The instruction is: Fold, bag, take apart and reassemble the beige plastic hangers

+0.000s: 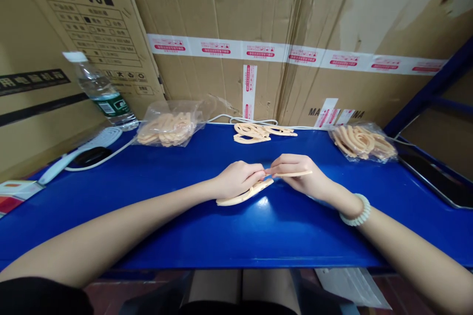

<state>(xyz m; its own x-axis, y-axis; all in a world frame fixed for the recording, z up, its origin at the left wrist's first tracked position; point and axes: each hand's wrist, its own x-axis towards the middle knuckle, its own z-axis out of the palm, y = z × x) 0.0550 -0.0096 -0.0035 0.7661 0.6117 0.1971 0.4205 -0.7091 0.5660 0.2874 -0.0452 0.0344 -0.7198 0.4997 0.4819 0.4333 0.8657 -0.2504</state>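
Both hands meet above the middle of the blue tabletop, fingertips almost touching. My left hand [242, 179] is closed on a curved beige piece [244, 196], which looks like plastic and has small dark slots near its right end. A thin beige strip [295, 174] sticks out between the closed fingers of my right hand [301, 173]. Whether the two pieces touch is hidden by the fingers. Behind the hands lies a small loose pile of similar curved beige pieces [252, 131].
Clear bags of beige pieces lie at the left [168, 128] and right [362, 141]. A water bottle [105, 96], a pale hairbrush [81, 150], a dark oval object [92, 156] and a white cable [114, 156] sit left. A phone [436, 179] lies right. Cardboard boxes [221, 10] wall the back.
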